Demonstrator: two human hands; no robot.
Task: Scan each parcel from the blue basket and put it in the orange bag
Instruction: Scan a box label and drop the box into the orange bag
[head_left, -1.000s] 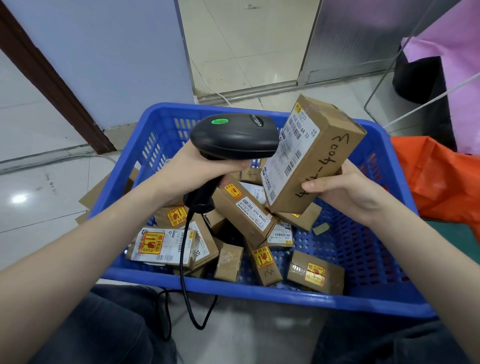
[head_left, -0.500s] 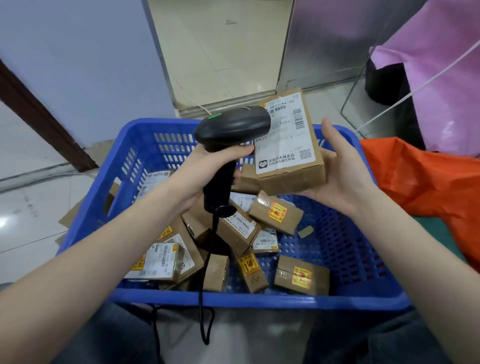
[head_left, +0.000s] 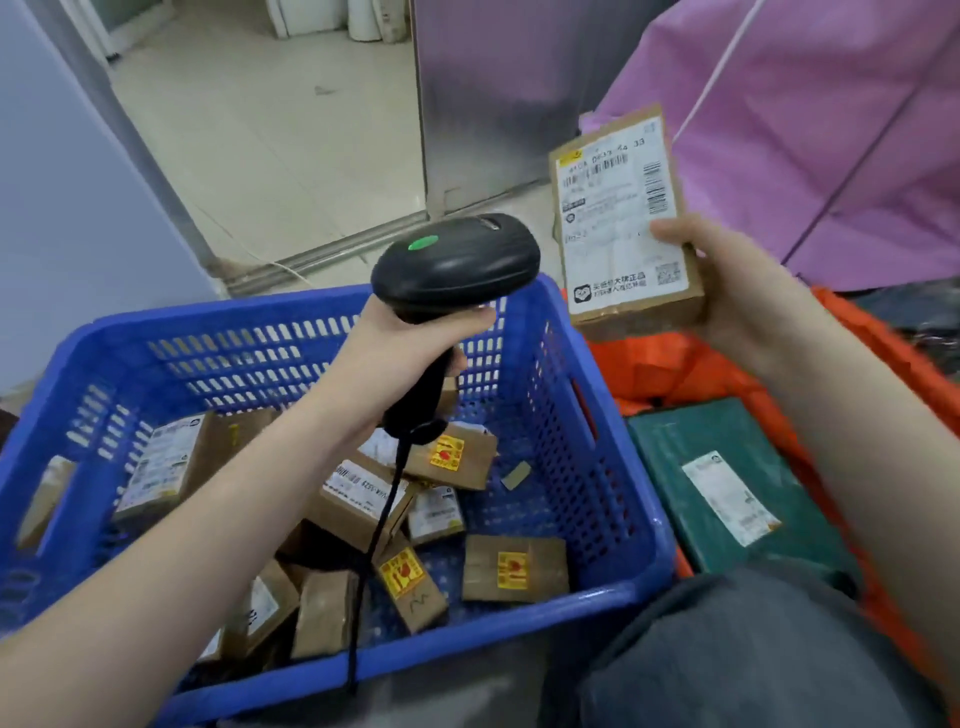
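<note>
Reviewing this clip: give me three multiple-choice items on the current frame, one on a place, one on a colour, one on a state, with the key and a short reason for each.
1. Where is the parcel in the right hand?
A. Down in the basket
B. Above the orange bag, right of the basket
C. On the floor

2. What colour is the light on the scanner?
A. Red
B. Blue
C. Green

3. What is the left hand doing?
A. Gripping the scanner's handle
B. Resting open on the basket's rim
C. Holding a parcel

Key: 1 B, the parcel is held up over orange fabric beyond the basket's right wall. 2 C, a green spot glows on the scanner's top. 3 A, the fingers curl round the black handle.
</note>
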